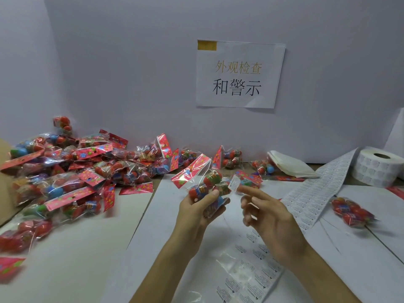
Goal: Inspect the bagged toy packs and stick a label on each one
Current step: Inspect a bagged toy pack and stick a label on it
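Head view: a toy pack (204,186) is gripped in the left hand (196,212), its long axis tilted up-left toward the red header; a small label (234,182) is carried on the fingertips (242,189) of the loosely spread right hand (271,217), touching or just beside the pack's right side. Outward, the label strip (314,194) and roll (379,166) are noted to the right, the unlabelled heap (76,167) to the left.
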Available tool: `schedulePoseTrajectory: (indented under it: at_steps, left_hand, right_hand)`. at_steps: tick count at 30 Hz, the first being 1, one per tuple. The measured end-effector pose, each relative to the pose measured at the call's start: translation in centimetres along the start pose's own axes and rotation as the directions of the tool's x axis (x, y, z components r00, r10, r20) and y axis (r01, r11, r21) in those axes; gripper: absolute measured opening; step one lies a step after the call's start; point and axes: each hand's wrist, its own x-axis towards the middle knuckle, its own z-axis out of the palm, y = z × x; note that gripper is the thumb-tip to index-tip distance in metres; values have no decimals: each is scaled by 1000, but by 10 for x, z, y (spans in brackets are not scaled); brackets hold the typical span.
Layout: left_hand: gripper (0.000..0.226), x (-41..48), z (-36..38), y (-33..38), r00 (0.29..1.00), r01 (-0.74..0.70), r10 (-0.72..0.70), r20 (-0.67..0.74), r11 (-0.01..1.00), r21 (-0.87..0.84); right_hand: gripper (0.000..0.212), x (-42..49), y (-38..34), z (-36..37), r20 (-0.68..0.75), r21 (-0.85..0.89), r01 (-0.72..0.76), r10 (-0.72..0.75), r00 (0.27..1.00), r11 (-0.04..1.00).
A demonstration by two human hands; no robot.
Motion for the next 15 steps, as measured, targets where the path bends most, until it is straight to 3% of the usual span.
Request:
schedulePoseTrajectory:
  at_steps: [5, 10, 15]
  left_hand:
    - [56, -2, 3, -2, 999, -44, 45, -12, 999, 27]
    - [46, -1, 1, -3, 999, -38, 38, -8, 999, 37]
    - [60, -2, 3, -3, 997, -74, 75, -7, 993, 89]
  right_hand:
    - [35, -1, 6, 7, 85, 33, -75, 72, 994, 997]
    - [35, -1, 6, 8, 62, 31, -87, 85, 995, 996]
    - [34, -3, 5, 9, 72, -24, -76, 78, 994, 997]
